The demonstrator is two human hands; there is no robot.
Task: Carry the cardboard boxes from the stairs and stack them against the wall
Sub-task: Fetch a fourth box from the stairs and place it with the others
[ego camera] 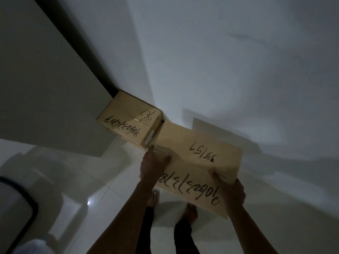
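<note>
I hold a cardboard box [194, 158] with black handwritten numbers on its top, low in front of me. My left hand [152, 162] grips its left edge and my right hand [233, 189] grips its near right corner. A second cardboard box [126, 120] with similar writing sits on the floor in the corner, against the white wall [229, 61]. The held box's far end nearly touches that box's right side and lies close along the wall.
The white tiled floor [102, 180] is glossy and dim. A grey panel with a dark edge [45, 79] stands left of the corner box. A white object with a black rim [16, 204] is at lower left. My bare feet [190, 211] are below the held box.
</note>
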